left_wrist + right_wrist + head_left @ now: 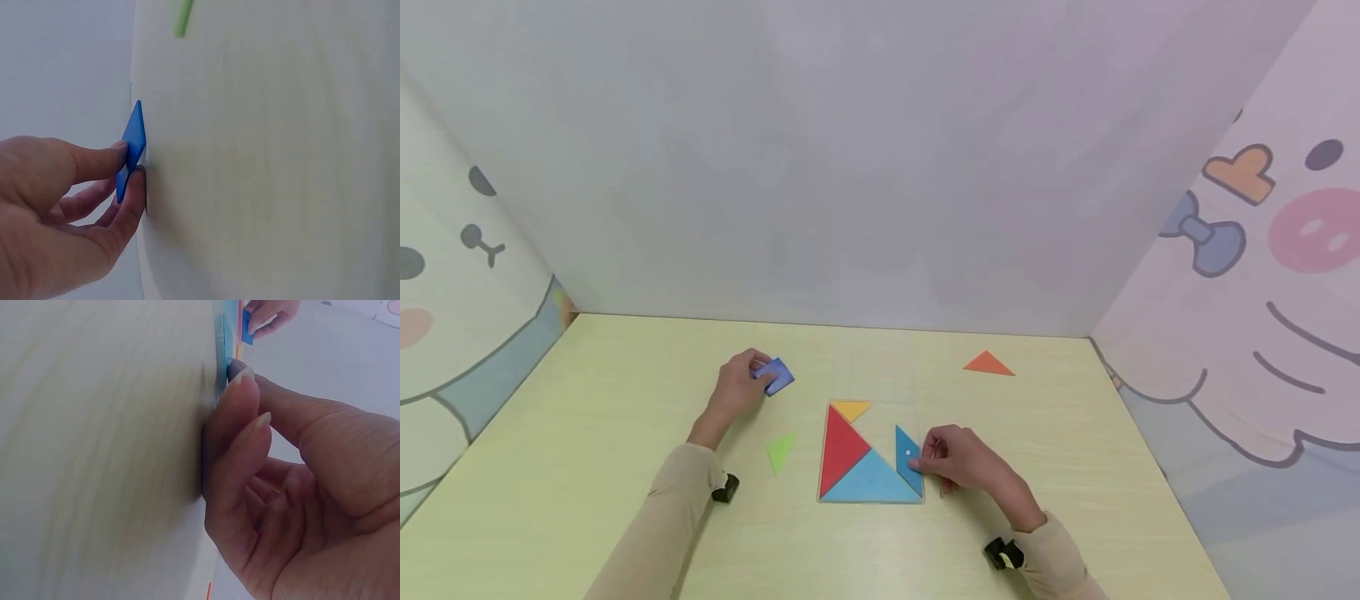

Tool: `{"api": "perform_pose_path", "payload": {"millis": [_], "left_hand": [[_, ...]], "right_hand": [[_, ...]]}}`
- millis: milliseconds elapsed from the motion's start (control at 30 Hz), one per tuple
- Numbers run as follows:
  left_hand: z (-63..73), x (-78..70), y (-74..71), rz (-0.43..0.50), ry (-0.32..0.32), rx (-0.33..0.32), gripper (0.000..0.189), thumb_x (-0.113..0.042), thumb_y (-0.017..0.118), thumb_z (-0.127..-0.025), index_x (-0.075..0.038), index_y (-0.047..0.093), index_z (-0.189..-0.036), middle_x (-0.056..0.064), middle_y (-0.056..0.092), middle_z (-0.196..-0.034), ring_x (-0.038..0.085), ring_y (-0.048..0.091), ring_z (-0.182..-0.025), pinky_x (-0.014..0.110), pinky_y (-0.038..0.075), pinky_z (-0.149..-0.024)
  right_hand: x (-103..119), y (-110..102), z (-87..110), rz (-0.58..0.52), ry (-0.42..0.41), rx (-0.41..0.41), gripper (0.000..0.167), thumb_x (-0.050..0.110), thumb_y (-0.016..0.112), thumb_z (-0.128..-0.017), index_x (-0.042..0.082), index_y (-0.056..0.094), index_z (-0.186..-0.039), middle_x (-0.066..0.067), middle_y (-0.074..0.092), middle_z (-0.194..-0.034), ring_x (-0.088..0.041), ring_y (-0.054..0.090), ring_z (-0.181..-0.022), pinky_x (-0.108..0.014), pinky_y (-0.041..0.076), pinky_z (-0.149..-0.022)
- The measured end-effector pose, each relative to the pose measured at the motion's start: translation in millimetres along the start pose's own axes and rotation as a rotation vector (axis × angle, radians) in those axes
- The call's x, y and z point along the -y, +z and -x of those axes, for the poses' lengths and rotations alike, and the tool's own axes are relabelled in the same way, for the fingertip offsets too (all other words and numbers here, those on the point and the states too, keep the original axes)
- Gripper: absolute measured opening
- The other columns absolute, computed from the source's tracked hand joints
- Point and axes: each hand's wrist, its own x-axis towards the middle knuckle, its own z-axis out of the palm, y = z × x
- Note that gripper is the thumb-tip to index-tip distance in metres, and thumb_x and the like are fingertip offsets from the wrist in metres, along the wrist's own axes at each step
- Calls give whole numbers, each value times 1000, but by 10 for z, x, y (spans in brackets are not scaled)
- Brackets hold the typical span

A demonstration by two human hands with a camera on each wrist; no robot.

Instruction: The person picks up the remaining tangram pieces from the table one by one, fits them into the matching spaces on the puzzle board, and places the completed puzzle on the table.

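Observation:
My left hand (741, 385) pinches a blue-violet square tile (781, 377) between thumb and fingers, tilted above the table's back left; the left wrist view shows this tile (134, 140) nearly edge-on. My right hand (962, 457) has its thumb and fingertips on the right edge of a blue parallelogram tile (905, 450) along the right side of a shallow square tray (871, 502). Inside the tray lie a large red triangle (844, 450), a large light-blue triangle (874, 482) and a small yellow triangle (852, 409) at the top. Other fingers of my right hand (250, 462) curl close to the tabletop.
A green triangle (781, 452) lies left of the tray, below my left hand. An orange triangle (988, 364) lies at the back right. Behind the pale wooden table (1037, 408) stands a grey wall (850, 167), with cartoon-printed panels (1262, 333) at both sides.

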Motion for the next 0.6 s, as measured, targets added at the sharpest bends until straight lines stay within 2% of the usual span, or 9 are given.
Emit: {"api": "perform_pose_path", "payload": {"millis": [133, 333, 600], "left_hand": [[16, 20, -17, 36, -11, -11, 27, -9, 63, -102, 7, 61, -123, 29, 64, -120, 42, 62, -111, 52, 51, -95], [37, 41, -25, 67, -28, 10, 30, -13, 64, -103, 6, 62, -126, 28, 65, -120, 40, 63, -111, 50, 52, -95], [102, -21, -9, 108, -19, 22, 32, -13, 65, -102, 6, 65, -129, 26, 66, -121, 35, 63, -108, 44, 53, -92]], "right_hand": [[-5, -3, 2, -4, -4, 2, 27, 27, 77, -94, 8, 60, -85, -5, 58, -65, -15, 58, -46, -30, 47, -51], [-2, -1, 1, 3, -4, 3, 27, 27, 77, -94, 8, 60, -85, -6, 59, -65, -16, 58, -46, -30, 47, -52], [1, 0, -7, 10, -11, 1, 27, 28, 76, -95, 8, 60, -85, -6, 59, -65, -17, 59, -47, -29, 46, -52]]}}
